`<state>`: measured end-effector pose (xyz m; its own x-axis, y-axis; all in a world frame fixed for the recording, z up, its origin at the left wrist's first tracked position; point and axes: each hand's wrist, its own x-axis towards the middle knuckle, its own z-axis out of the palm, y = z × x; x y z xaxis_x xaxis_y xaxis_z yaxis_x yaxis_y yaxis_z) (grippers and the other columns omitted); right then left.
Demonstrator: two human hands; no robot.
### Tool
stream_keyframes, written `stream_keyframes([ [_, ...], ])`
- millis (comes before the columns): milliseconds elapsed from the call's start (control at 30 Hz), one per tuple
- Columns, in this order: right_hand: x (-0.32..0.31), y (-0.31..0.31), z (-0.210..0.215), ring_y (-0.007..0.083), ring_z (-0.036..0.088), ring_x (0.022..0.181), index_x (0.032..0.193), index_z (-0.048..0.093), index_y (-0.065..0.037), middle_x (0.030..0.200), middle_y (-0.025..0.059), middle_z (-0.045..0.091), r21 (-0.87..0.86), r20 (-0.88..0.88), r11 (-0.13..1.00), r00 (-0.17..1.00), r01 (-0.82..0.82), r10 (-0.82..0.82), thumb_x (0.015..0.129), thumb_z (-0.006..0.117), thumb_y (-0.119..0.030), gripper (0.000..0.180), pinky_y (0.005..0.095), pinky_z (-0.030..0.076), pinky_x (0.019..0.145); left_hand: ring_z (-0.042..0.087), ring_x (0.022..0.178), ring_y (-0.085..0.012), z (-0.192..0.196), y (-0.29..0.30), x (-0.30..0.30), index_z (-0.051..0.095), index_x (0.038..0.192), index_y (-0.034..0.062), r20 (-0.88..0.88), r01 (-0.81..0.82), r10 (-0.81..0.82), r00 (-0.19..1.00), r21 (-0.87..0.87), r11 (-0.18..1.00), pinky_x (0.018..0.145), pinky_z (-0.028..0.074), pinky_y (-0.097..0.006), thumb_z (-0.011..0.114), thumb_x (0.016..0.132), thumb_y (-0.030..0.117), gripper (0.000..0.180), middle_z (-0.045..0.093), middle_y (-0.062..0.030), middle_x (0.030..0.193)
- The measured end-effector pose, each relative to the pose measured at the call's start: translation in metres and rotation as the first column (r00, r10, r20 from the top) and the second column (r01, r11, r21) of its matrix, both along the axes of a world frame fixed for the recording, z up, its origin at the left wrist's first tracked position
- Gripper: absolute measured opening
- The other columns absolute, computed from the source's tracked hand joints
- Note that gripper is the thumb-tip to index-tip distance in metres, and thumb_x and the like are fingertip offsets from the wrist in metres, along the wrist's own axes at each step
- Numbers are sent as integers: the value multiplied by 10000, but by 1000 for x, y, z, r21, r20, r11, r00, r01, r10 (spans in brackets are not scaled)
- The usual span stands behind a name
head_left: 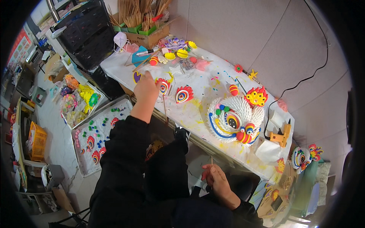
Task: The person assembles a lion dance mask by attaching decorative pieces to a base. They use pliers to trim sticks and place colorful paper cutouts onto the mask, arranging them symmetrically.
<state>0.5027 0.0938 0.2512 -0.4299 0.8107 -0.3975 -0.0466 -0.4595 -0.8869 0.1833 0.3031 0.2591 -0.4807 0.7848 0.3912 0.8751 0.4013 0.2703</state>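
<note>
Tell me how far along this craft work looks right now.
Looks done: the big white feathered mask already carries eyes and beads. In hand: the left hand reaches a small eye piece on the table; the right hand holds a thin stick. Left: loose eye pieces and beads wait on the tray.

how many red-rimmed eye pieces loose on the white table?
2. One lies under the left hand, partly covered; the other sits just right of it, clear of the hand. More like them lie on the tray below the table; clutter may hide others.
</note>
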Motion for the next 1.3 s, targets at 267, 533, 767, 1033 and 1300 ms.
stream_keyframes([
  [267,21,-3,-10,55,333,491,1095,493,-33,732,63,569,-39,-56,999,998,-16,14,946,362,-313,344,191,286,460,588,915,-347,-10,11,64,591,960,-30,260,362,-272,927,-425,830,771,465,-418,590,721,479,562,613,-230,919],
  [533,55,-20,-30,126,567,684,1017,519,-50,790,53,578,33,-244,991,963,127,-115,944,418,-304,283,269,478,687,511,1103,-294,-16,31,105,477,1176,-46,253,454,-394,884,-257,853,878,424,-404,594,653,528,786,527,-248,1150],
  [767,79,-25,-46,95,505,530,939,510,-27,728,23,525,181,-237,964,960,194,-149,929,412,-270,262,249,419,544,507,1104,-284,-26,51,172,469,1187,-29,297,574,-510,808,-196,795,885,421,-406,583,687,470,715,526,-224,1157],
  [1033,93,-34,-52,73,494,552,950,519,-56,674,0,502,281,-313,901,919,331,-240,925,399,-284,259,242,397,464,503,1105,-273,-14,32,204,460,1198,-10,409,617,-526,746,-128,776,893,418,-409,570,726,404,638,524,-196,1164],
  [1300,91,-35,-46,83,501,538,925,515,-44,654,8,498,292,-370,888,898,355,-238,940,361,-294,293,243,394,503,500,1106,-262,-5,10,218,451,1210,9,657,639,-514,551,64,766,901,415,-412,557,765,338,563,522,-168,1172],
])
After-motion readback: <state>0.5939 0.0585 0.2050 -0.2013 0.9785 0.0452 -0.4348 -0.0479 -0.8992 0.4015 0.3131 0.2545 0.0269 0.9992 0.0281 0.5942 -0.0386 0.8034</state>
